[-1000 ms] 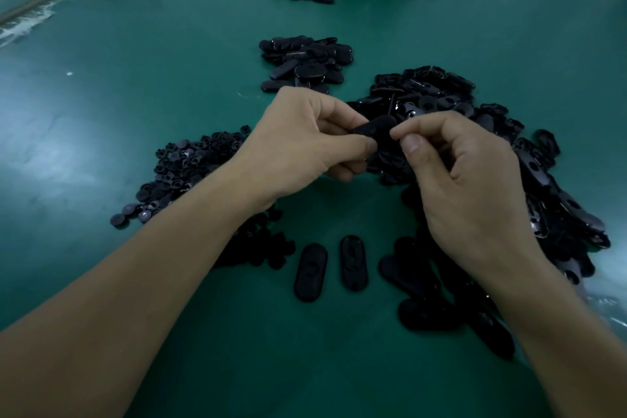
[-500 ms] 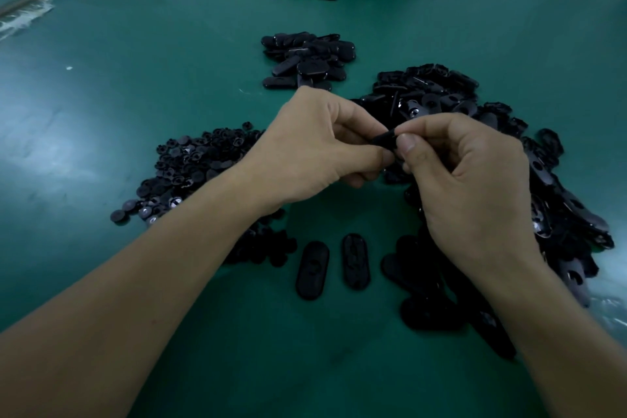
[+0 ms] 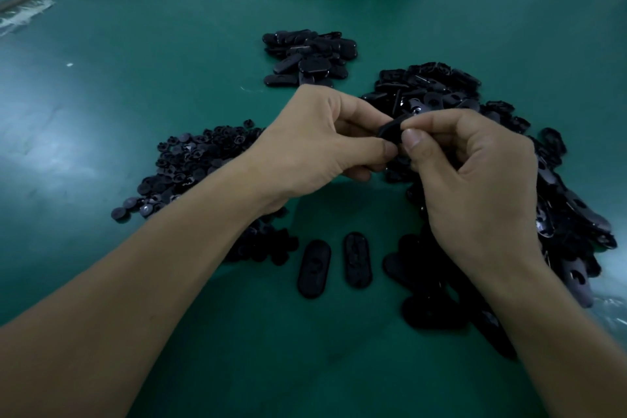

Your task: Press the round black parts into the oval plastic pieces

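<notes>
Over green table (image 3: 169, 44), both hands' thumbs and forefingers pinch oval piece (image 3: 390, 127)

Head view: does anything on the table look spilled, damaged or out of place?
Nothing stands out. Two oval pieces lie alone on the green table, side by side. A few round parts sit loose at the left edge of their pile.

Above a green table (image 3: 169, 44), left hand (image 3: 315, 146) and right hand (image 3: 475, 173) pinch one oval piece (image 3: 392, 130) between them.
</notes>
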